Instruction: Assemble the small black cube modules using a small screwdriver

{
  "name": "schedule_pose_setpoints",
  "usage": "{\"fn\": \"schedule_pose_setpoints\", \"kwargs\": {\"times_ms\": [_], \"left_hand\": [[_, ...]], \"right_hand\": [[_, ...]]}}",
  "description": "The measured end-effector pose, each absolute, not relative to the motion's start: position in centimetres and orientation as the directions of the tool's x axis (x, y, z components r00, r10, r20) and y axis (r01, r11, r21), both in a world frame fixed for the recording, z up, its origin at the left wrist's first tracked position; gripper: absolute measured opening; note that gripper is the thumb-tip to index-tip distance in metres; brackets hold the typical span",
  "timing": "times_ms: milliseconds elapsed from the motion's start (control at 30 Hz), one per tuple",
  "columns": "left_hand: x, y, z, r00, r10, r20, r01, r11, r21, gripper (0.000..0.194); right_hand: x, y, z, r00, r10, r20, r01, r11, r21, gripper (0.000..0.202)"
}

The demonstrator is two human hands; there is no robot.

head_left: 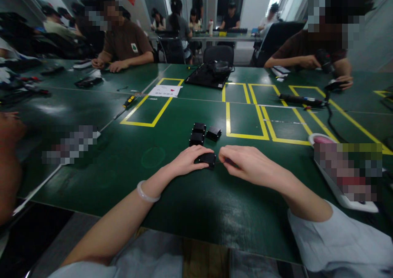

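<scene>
Between the thumb and fingers of my left hand is a small black block lying on the green table. My right hand is just right of this block, apart from it, with fingers curled into a pinch. Whatever those fingers hold, if anything, is hidden. Beyond my left hand sit two similar black blocks, a far one and a nearer one. To their right another black block lies at an angle.
Yellow tape rectangles mark the table. A yellow-black screwdriver and a paper sheet lie left; a white tray stands right. Across sit two people, one left and one holding a dark tool. Another person's arm is at left.
</scene>
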State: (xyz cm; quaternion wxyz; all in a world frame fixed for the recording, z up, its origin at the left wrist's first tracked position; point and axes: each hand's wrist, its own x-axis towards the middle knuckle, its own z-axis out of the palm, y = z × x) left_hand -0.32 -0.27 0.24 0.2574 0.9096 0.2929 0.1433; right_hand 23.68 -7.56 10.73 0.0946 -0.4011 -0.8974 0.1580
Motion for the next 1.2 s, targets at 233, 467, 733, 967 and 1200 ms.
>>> {"fn": "schedule_pose_setpoints", "kwargs": {"times_ms": [233, 467, 733, 967, 1200], "left_hand": [[-0.24, -0.31, 0.29, 0.783, 0.613, 0.101, 0.471, -0.692, 0.547, 0.045], [-0.23, -0.39, 0.48, 0.789, 0.606, 0.097, 0.468, -0.696, 0.544, 0.046], [-0.35, -0.32, 0.31, 0.787, 0.604, 0.121, 0.453, -0.701, 0.551, 0.045], [-0.3, -0.47, 0.79, 0.784, 0.612, 0.105, 0.467, -0.692, 0.55, 0.045], [-0.26, -0.43, 0.66, 0.792, 0.598, 0.12, 0.447, -0.703, 0.553, 0.045]], "right_hand": [[23.38, -7.47, 10.49, -0.571, 0.819, -0.05, 0.787, 0.529, -0.318, 0.014], [23.54, -7.32, 10.51, -0.568, 0.823, -0.009, 0.773, 0.529, -0.349, 0.009], [23.31, -7.28, 10.33, -0.581, 0.813, 0.041, 0.746, 0.551, -0.374, 0.014], [23.0, -7.38, 10.26, -0.515, 0.856, 0.033, 0.815, 0.502, -0.29, 0.015], [23.23, -7.12, 9.93, -0.571, 0.814, 0.104, 0.74, 0.565, -0.365, 0.014]]}}
